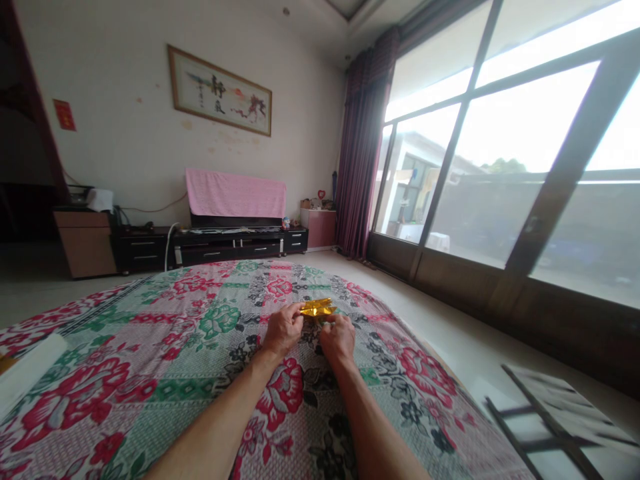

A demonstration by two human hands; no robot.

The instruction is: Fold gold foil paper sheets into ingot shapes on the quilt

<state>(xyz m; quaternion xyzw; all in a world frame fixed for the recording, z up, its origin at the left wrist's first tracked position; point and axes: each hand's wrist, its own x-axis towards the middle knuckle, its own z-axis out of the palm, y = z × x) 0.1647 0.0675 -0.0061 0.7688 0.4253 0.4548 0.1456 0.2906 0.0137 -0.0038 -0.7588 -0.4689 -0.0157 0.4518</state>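
A small piece of shiny gold foil paper, with folds across it, is held just above the flowered cloth in front of me. My left hand pinches its left end between thumb and fingers. On the right, my right hand is closed at the foil's lower right edge, fingertips curled against it. Both forearms reach forward over the cloth-covered table. The parts of the foil behind my fingers are hidden.
At the left edge of the cloth lies a white box or packet with something yellowish in it. A low stool or chair stands on the floor at lower right. Beyond the table is a black TV cabinet; large windows line the right.
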